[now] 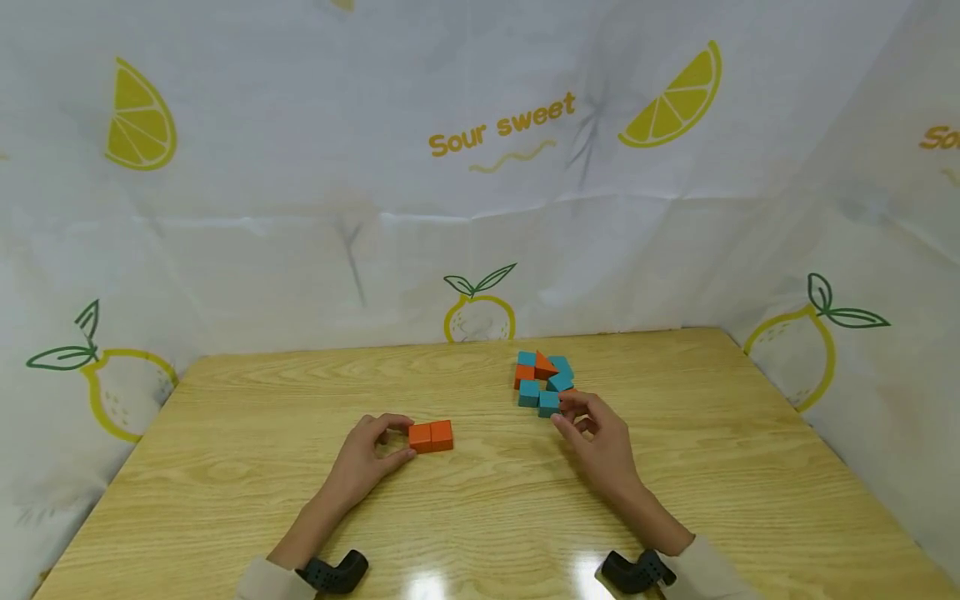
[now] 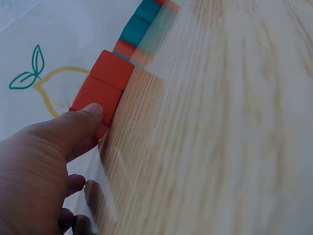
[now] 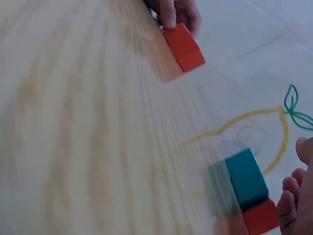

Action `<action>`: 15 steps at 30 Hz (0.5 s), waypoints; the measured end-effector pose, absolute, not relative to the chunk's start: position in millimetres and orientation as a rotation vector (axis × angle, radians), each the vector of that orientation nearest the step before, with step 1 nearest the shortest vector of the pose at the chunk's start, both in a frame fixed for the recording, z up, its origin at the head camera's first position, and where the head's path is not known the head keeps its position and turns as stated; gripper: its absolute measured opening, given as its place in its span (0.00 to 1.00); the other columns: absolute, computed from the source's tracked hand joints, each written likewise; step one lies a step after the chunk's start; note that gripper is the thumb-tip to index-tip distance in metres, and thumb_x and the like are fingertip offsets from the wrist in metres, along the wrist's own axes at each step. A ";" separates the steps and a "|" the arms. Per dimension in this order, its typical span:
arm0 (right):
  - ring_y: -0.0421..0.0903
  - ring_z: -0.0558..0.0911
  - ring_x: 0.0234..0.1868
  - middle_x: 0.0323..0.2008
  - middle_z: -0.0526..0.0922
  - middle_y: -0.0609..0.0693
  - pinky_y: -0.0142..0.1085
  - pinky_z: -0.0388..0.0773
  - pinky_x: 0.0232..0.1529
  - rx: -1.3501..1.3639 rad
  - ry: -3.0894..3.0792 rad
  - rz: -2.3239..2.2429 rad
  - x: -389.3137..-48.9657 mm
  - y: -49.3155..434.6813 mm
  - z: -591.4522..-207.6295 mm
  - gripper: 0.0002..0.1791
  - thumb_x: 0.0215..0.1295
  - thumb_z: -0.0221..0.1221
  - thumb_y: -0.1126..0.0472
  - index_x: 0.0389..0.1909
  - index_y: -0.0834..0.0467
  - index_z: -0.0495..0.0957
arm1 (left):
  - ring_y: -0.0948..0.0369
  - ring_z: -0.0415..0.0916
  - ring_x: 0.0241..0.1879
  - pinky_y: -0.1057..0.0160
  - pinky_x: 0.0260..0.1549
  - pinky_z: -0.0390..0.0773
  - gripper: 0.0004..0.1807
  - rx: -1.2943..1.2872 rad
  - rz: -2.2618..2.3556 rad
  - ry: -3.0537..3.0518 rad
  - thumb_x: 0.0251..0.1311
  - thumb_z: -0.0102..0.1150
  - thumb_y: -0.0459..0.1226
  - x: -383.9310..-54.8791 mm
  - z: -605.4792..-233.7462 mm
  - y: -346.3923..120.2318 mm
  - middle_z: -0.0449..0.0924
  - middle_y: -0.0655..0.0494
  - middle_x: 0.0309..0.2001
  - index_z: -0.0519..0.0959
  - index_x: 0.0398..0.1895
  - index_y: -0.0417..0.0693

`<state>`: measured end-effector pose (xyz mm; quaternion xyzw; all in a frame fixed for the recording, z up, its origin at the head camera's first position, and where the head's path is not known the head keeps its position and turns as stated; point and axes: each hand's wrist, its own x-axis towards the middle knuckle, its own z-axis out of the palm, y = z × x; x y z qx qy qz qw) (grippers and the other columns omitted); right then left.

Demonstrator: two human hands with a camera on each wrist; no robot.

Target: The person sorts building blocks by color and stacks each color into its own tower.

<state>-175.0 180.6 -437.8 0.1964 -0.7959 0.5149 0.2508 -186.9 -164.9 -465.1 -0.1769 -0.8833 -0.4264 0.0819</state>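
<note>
Two orange cubes stand side by side on the table. My left hand (image 1: 367, 450) pinches the left orange cube (image 1: 420, 438) between thumb and fingers; its thumb (image 2: 90, 115) lies on that cube's side in the left wrist view. The right orange cube (image 1: 442, 435) sits flush against it. My right hand (image 1: 600, 437) is beside a cluster of blocks, fingers loosely bent, fingertips right at a blue cube (image 1: 549, 404). In the right wrist view a blue block (image 3: 247, 178) and an orange block (image 3: 261, 216) sit just beside the right fingers, with the thumb apart from them.
The cluster, farther back, also has a blue cube (image 1: 528, 393), an orange block (image 1: 524, 377), an orange triangular block (image 1: 544, 367) and several more blue pieces. The wooden table (image 1: 480, 517) ends at a white lemon-print cloth (image 1: 315, 275) behind and at both sides.
</note>
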 end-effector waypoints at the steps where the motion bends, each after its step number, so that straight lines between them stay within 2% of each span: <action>1: 0.46 0.76 0.32 0.38 0.79 0.60 0.31 0.75 0.30 0.519 -2.167 1.389 -178.3 189.3 -442.7 0.17 0.58 0.62 0.76 0.49 0.67 0.76 | 0.61 0.63 0.32 0.61 0.34 0.67 0.22 -0.526 -1.269 -2.637 0.50 0.73 0.40 -186.7 -464.9 -165.3 0.74 0.63 0.38 0.80 0.50 0.56; 5: 0.43 0.75 0.34 0.44 0.78 0.57 0.27 0.74 0.31 0.431 -2.245 1.305 -189.7 217.3 -457.6 0.20 0.59 0.64 0.71 0.53 0.64 0.75 | 0.61 0.64 0.32 0.61 0.34 0.67 0.21 -0.533 -1.258 -2.627 0.50 0.73 0.40 -187.1 -464.2 -166.4 0.75 0.64 0.39 0.80 0.50 0.56; 9: 0.45 0.74 0.35 0.50 0.73 0.59 0.29 0.72 0.31 0.395 -2.359 1.301 -198.9 232.3 -462.7 0.23 0.62 0.63 0.66 0.58 0.63 0.72 | 0.60 0.63 0.32 0.61 0.33 0.66 0.21 -0.537 -1.274 -2.625 0.50 0.72 0.40 -187.6 -463.8 -167.1 0.75 0.64 0.38 0.80 0.50 0.56; 15: 0.45 0.73 0.33 0.52 0.71 0.57 0.32 0.69 0.29 0.451 -2.489 1.256 -206.4 239.6 -463.5 0.27 0.62 0.64 0.64 0.61 0.62 0.70 | 0.61 0.62 0.32 0.62 0.34 0.67 0.22 -0.538 -1.288 -2.628 0.50 0.72 0.40 -186.1 -464.2 -164.9 0.76 0.64 0.39 0.80 0.51 0.56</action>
